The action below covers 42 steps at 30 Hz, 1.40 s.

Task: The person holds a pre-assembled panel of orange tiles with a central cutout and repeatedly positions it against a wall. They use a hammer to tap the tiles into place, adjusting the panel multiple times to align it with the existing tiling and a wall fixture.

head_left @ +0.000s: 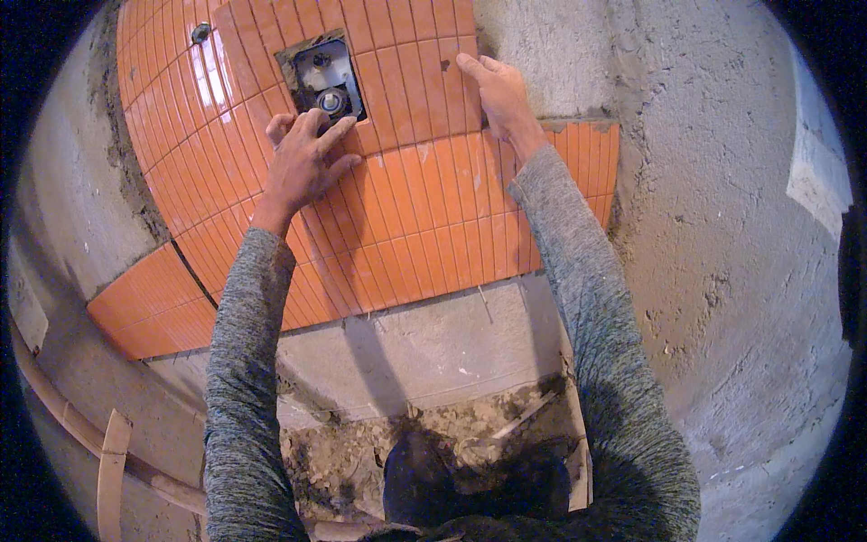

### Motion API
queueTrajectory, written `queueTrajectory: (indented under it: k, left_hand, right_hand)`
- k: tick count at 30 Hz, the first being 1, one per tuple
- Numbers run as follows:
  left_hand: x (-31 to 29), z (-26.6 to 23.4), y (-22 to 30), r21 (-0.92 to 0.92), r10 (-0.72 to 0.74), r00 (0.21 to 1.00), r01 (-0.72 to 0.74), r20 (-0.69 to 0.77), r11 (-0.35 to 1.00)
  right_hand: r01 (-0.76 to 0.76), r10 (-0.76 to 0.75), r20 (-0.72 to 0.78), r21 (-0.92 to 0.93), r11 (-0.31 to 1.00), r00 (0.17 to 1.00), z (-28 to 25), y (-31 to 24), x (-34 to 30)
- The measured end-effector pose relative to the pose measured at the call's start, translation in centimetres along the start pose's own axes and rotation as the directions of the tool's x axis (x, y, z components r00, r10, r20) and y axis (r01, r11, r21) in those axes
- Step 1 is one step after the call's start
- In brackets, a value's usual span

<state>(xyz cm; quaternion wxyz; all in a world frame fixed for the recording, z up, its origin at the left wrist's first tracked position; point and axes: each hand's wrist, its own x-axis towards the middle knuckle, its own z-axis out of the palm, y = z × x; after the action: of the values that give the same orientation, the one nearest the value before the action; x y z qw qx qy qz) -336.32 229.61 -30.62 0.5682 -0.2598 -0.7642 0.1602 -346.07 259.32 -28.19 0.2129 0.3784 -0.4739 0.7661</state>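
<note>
An orange ribbed tile (415, 86) lies against the wall, with a rectangular cut-out around a dark recessed box (340, 74) that holds round metal fittings. My left hand (309, 163) has its fingers spread and bent at the lower edge of the cut-out, the fingertips over the opening and the thumb apart on the tile face. At the tile's right edge is my right hand (506, 98), its fingers curled against that edge and a fingertip on the face. What its thumb does is hidden. Below run further rows of orange tiles (424, 237).
A small round fitting (200, 34) pokes through the tiles at upper left. Rough grey plaster (713, 235) covers the wall to the right. Rubble (339, 452) lies at the wall's foot. A curved pipe (77, 425) and a wooden strip (113, 470) are at lower left.
</note>
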Motion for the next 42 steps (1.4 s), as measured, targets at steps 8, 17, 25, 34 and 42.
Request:
queueTrajectory:
  k: [8,17,25,34,42]
  left_hand:
    - [0.7,0.0,0.2,-0.024,-0.018,1.000,0.018,0.019,1.000]
    - [0.4,0.0,0.0,-0.059,-0.022,0.999,0.024,0.033,0.998]
    - [0.7,-0.4,0.4,-0.066,-0.060,0.992,0.068,0.110,0.996]
    - [0.6,-0.2,0.2,-0.013,0.012,1.000,-0.012,0.018,1.000]
    - [0.4,-0.3,0.3,-0.045,-0.045,0.997,0.048,0.055,0.998]
  right_hand:
    - [0.057,-0.047,0.089,-0.104,0.993,0.995,-1.7,1.2,1.9]
    - [0.006,-0.003,0.161,-0.014,1.000,0.987,-1.7,0.4,0.7]
    - [-0.028,0.084,0.200,-0.269,0.963,0.976,-2.2,-0.2,1.0]
    - [-0.090,0.098,0.198,-0.052,0.995,0.975,-1.8,0.1,0.1]
    - [-0.092,0.095,0.135,-0.026,0.995,0.986,-1.4,0.8,0.1]
